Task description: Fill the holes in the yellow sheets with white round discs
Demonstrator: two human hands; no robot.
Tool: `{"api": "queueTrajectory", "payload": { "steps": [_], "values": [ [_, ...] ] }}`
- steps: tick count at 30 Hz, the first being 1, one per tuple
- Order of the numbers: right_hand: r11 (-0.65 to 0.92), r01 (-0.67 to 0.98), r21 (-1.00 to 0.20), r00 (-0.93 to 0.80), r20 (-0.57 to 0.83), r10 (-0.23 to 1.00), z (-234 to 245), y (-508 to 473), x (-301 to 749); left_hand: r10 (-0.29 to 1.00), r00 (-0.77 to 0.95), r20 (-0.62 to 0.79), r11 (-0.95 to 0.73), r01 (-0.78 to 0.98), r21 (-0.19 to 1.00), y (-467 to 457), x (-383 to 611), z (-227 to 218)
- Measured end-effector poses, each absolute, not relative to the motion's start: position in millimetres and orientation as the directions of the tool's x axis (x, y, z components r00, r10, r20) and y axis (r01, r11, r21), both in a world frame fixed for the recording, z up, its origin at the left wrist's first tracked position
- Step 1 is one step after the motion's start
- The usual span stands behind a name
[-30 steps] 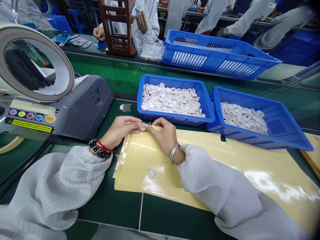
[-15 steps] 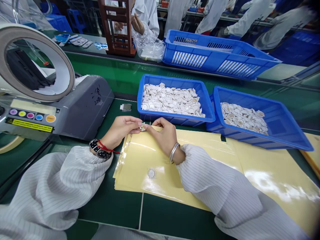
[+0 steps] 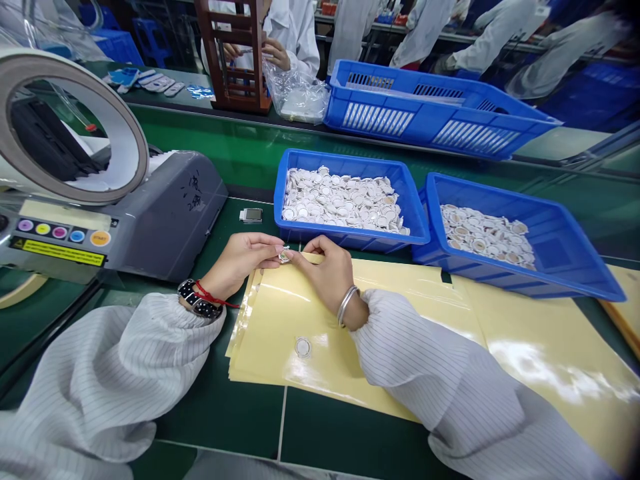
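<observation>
Between the fingertips of both hands is a small round white piece [image 3: 285, 256], partly covered by the fingers. My left hand [image 3: 245, 259] pinches it from the left, thumb and index finger closed. From the right, my right hand [image 3: 327, 270] grips its other edge with thumb and bent index finger. Both hands are over the far left end of a stack of glossy yellow sheets [image 3: 270, 320]. Another flat round white piece [image 3: 303, 347] lies on the top sheet, nearer to me.
A blue bin [image 3: 350, 235] of many similar white pieces stands behind my hands, a second bin [image 3: 575, 233] to its right. At left is a grey tape dispenser [image 3: 175, 207] with a large roll [image 3: 135, 143]. A small display module [image 3: 251, 215] lies beside it. Across the bench sits a co-worker [image 3: 300, 40].
The round piece has tilted slightly between my fingertips; both hands stay almost in place. Across the bench, the co-worker's hands have shifted.
</observation>
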State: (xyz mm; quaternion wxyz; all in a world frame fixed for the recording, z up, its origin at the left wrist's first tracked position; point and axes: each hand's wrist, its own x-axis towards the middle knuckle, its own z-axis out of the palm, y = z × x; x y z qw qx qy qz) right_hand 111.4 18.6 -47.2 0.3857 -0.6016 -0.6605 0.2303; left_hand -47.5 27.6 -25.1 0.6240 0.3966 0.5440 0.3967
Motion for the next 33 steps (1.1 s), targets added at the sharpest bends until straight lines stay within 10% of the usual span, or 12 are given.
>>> {"api": "queueTrajectory", "payload": {
  "steps": [18,25,29,33],
  "values": [
    [0.341,0.406,-0.848,-0.157,0.302,0.940,-45,17,113,0.931,0.222,-0.292,0.307,-0.037,0.951,24,-49,-21],
    [0.566,0.575,-0.591,-0.180,0.584,0.792,-11,18,129,0.925,0.266,-0.270,0.313,-0.133,0.941,22,-45,-17],
    [0.257,0.876,-0.408,0.152,0.738,0.657,41,36,196,0.927,0.291,-0.239,0.252,-0.007,0.968,20,-43,-11],
    [-0.263,0.915,-0.306,0.397,0.572,0.718,68,50,270,0.791,0.576,-0.204,0.061,0.257,0.964,6,-37,-5]
  ]
}}
